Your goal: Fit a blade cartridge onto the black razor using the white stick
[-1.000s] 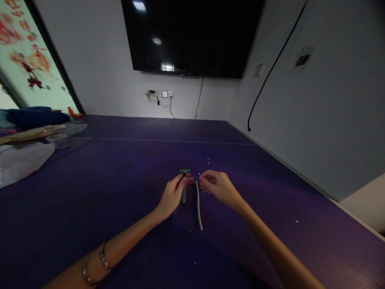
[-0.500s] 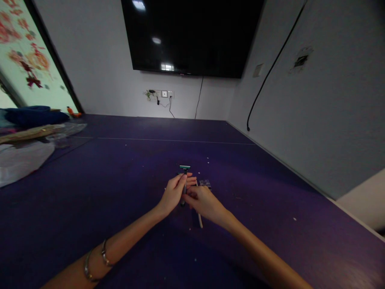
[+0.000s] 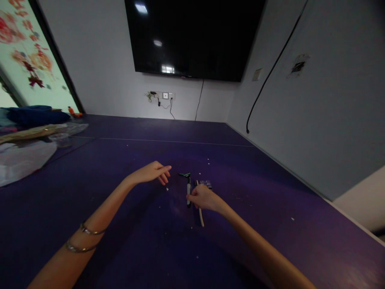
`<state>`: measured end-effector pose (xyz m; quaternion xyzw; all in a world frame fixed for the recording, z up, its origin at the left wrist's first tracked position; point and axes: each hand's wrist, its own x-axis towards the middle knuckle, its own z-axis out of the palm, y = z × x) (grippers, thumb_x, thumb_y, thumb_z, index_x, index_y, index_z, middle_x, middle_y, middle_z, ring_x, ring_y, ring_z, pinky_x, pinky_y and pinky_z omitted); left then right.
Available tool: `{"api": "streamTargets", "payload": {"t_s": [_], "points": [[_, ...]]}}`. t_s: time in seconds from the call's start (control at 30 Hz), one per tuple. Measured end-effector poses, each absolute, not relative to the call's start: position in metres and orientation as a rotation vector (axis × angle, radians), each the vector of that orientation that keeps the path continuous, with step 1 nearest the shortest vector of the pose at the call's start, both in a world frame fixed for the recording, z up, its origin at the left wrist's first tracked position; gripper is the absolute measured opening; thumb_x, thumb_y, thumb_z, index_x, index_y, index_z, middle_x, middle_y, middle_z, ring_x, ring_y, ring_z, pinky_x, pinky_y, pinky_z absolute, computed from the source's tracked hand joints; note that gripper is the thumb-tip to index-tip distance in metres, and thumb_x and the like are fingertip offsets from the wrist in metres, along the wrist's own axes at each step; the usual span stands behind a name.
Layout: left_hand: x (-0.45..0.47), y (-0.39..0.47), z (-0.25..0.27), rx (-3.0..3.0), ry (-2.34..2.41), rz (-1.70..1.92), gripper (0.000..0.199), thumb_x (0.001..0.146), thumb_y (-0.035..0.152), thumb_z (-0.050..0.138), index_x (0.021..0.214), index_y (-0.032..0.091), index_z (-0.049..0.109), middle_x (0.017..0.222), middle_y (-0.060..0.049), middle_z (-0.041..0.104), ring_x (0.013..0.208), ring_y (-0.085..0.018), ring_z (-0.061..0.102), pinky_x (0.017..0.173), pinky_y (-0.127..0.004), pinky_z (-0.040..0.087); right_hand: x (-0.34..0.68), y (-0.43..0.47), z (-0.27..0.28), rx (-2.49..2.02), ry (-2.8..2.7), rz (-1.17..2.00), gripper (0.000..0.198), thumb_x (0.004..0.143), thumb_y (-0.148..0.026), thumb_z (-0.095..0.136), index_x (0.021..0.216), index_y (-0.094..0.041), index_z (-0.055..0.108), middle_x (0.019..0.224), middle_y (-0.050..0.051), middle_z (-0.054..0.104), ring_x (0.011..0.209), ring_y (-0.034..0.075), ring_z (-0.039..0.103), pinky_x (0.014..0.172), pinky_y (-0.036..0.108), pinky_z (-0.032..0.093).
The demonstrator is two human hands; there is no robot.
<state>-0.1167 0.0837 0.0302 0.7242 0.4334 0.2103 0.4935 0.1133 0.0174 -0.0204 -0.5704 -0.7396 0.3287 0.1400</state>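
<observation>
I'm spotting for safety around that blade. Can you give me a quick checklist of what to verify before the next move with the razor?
1. Right hand grips the razor by its handle: ok.
2. Fingers off the blade head: ok; the head sticks out beyond the hand.
3. Left hand away from the razor: ok; it is held open, holding nothing.
4. Pale stick out of the way: not ok; it lies right under the right hand.
5. Small clear piece apart from the razor: ok.
6. Blade exposed or covered: cannot tell.

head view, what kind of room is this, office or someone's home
Probably a meeting or activity room rather than a home: a big dark wall screen, a wide purple table, bare grey walls, and wall sockets.
</observation>
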Motion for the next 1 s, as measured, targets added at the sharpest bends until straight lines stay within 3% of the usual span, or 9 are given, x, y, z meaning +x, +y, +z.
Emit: {"api": "streamTargets", "payload": {"t_s": [0.43, 0.7, 1.0], "points": [[-0.131, 0.090, 0.040, 1.822, 1.084, 0.620, 0.032, 0.075, 0.043, 0.057, 0.077, 0.013, 0.068, 0.074, -0.008, 0.072, 0.060, -0.017, 0.067, 0.061, -0.028, 0.050, 0.108, 0.027, -0.036, -1.794, -2.067, 1.069, 0.030, 0.074, -0.023, 0.050, 0.044, -0.016, 0.050, 0.041, 0.002, 0.057, 0.035, 0.010, 0.050, 0.036, 0.019, 0.040], [-0.131, 0.092, 0.033, 1.918, 1.064, 0.569, 0.032, 0.076, 0.042, 0.055, 0.078, 0.014, 0.069, 0.075, -0.008, 0.072, 0.061, -0.018, 0.067, 0.059, -0.026, 0.049, 0.105, 0.026, -0.036, -1.837, -2.018, 1.066, 0.029, 0.071, -0.022, 0.055, 0.043, -0.017, 0.048, 0.037, -0.001, 0.050, 0.033, 0.010, 0.048, 0.035, 0.019, 0.038], [-0.123, 0.105, -0.008, 2.371, 1.243, 0.728, 0.022, 0.073, 0.031, 0.058, 0.086, 0.017, 0.069, 0.080, -0.006, 0.069, 0.070, -0.018, 0.062, 0.066, -0.026, 0.043, 0.133, 0.019, -0.007, -1.760, -2.061, 0.893, 0.035, 0.077, -0.028, 0.051, 0.044, -0.016, 0.048, 0.039, 0.000, 0.049, 0.034, 0.008, 0.046, 0.035, 0.017, 0.034]]}}
